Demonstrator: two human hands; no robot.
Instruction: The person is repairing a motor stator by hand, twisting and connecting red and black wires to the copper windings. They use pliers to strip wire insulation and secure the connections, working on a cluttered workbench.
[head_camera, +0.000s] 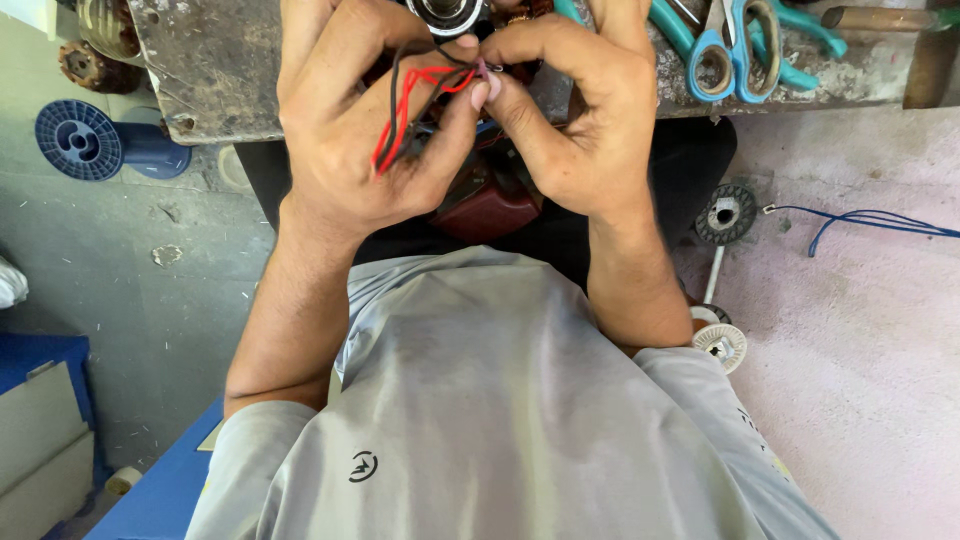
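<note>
Both hands meet just below the edge of a worn workbench (215, 70). The left hand (360, 120) is curled nearly closed, its thumb and forefinger pinching a bundle of red and black wires (400, 125) that loops down across its palm. The right hand (575, 120) is also curled tight, fingertips pressed against the left thumb where the wire ends come together (the joint itself is too small to make out). Behind the hands sits a dark red motor part (490, 205), partly hidden. On the bench at upper right lie teal-handled scissors (735, 50). A blue spool (85, 140) lies on the floor at left, and 1 blue wire (865, 220) trails across the floor at right.
</note>
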